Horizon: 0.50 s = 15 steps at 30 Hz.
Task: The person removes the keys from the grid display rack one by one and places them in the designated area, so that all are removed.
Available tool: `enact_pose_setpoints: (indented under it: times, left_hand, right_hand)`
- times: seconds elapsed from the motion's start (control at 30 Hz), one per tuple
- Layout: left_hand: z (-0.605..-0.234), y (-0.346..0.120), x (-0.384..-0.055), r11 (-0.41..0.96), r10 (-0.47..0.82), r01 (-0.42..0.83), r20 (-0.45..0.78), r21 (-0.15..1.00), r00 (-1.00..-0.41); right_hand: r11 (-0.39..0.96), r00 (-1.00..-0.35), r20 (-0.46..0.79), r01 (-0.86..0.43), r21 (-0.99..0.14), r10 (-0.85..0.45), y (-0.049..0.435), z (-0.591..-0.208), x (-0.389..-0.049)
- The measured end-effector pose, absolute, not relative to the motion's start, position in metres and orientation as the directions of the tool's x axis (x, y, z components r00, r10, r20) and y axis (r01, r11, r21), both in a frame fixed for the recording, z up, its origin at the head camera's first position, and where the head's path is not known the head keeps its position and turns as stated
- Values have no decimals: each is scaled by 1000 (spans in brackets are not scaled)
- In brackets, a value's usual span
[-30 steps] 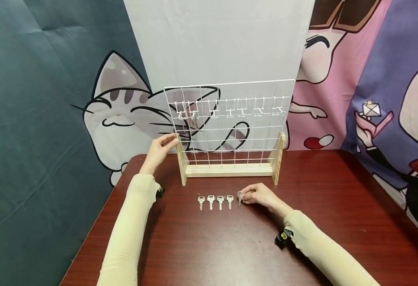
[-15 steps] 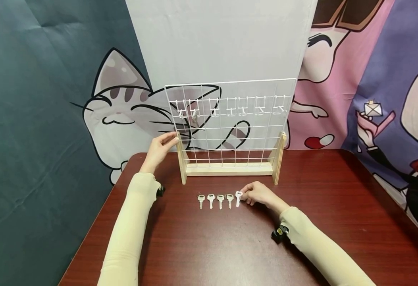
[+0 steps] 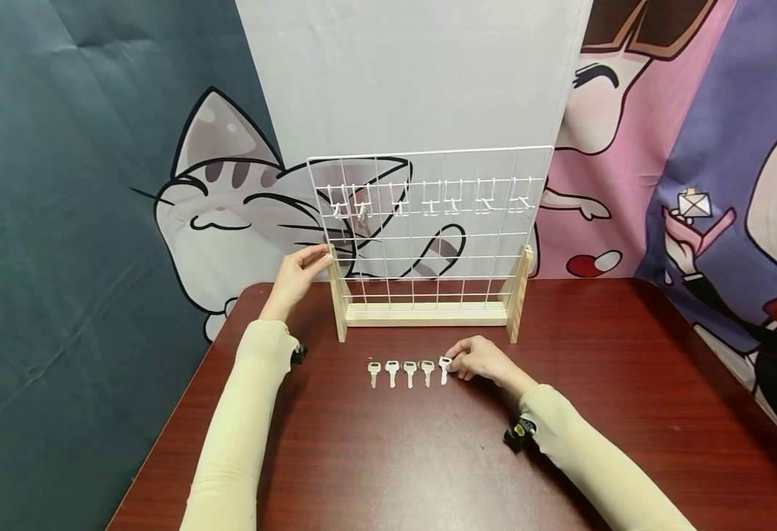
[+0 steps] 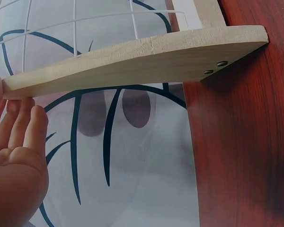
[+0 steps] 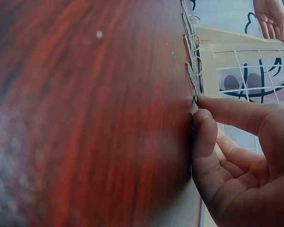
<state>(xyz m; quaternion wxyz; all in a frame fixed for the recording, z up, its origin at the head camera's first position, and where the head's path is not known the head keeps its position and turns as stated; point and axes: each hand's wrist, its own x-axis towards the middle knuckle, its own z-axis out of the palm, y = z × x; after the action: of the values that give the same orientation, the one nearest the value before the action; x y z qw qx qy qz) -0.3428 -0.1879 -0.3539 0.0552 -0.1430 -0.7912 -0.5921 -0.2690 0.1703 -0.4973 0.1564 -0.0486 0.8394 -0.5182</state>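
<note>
My left hand (image 3: 293, 279) pinches the top end of the wooden side post (image 4: 132, 59) of a white wire grid rack (image 3: 428, 258), thumb on one side and fingers on the other. In the head view, several silver keys lie in a row on the table before the rack, among them a key (image 3: 374, 374) at the left end. My right hand (image 3: 484, 359) pinches the head of the rightmost key (image 3: 444, 371), low at the tabletop. The right wrist view shows its thumb and forefinger meeting at the end of the row, mostly hiding that key; rings stand up from the others.
White hooks (image 3: 485, 204) line the upper part of the grid, and a small key-like piece (image 3: 362, 220) hangs from one near the left. The rack's wooden base bar (image 3: 428, 316) crosses behind the keys. The dark red table (image 3: 388, 457) ends at a printed cloth backdrop (image 3: 401, 81).
The right hand has shifted slightly up and left with the rightmost key, which now lies nearer the row and catches the light. The left hand stays on the post.
</note>
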Motion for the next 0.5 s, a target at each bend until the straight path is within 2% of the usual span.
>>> enact_pose_setpoints:
  times: [0.5]
  left_hand:
    - [-355,-187,-343,253,157,299,266,920,-951]
  right_hand:
    - [536,-948,-170,-1,-844,-269,167,-494,-269]
